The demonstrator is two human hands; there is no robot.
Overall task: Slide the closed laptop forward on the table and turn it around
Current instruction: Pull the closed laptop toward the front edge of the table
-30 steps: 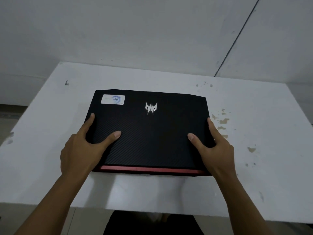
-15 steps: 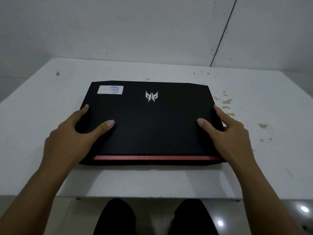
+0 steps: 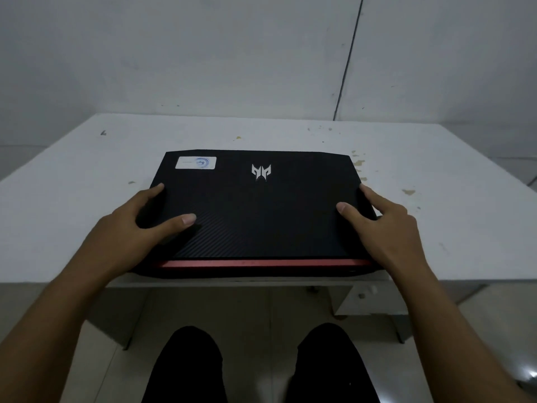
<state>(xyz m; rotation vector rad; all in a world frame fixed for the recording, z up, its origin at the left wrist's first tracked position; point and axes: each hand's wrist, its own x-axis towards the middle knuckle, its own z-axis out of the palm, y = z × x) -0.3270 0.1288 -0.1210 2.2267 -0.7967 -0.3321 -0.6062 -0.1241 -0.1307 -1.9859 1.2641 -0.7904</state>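
A closed black laptop (image 3: 258, 210) with a silver logo, a white sticker at its far left corner and a red strip along its near edge lies on the white table (image 3: 87, 181), its near edge at the table's front edge. My left hand (image 3: 128, 228) grips its left side, thumb on the lid, fingers round the edge. At the right side, my right hand (image 3: 383, 225) holds it the same way, thumb resting on top.
The table stands against a grey wall (image 3: 203, 53). Brown chipped spots (image 3: 408, 191) mark the tabletop to the right of the laptop. My legs in dark trousers (image 3: 189, 367) show below the table's front edge over a tiled floor.
The laptop now sits right at the table's front edge, nearer to me than before. Both hands keep the same grip on its sides. The view has tilted down, showing my legs.
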